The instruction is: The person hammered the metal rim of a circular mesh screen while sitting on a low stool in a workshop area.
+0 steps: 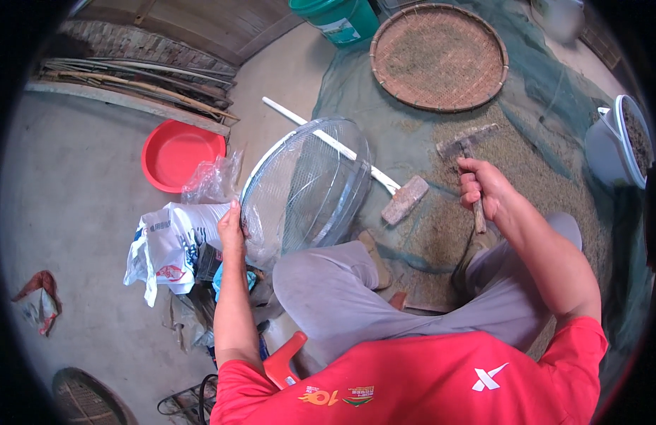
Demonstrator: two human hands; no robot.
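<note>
My left hand grips the rim of a round wire-mesh sieve, held tilted at centre-left. My right hand is closed round the short wooden handle of a hammer, its narrow head raised at the top of my fist. Between my hands, a sledgehammer head rests on the green netting; its long white handle reaches up-left behind the sieve. Loose dry grainy material covers the netting around my feet.
A woven tray, green bucket and white bucket stand around the netting. At left are a red basin, long sticks, a white sack and a crumpled rag. A basket sits at lower left.
</note>
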